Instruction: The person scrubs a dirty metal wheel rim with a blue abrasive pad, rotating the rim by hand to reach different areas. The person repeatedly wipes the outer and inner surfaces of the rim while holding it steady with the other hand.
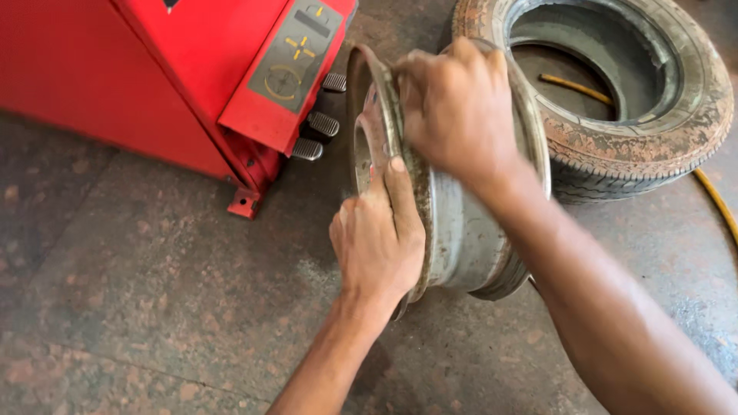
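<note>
A worn, stained concrete floor is seen throughout. A bare steel wheel rim is stood on its edge on that floor, just beside the pedals of a red tyre machine. The left hand is closed around the rim's near flange; the right hand is clamped over its upper edge. A dusty tyre is laid flat close behind the rim, with a yellow hose run past it. Open floor is left to the front and left.
</note>
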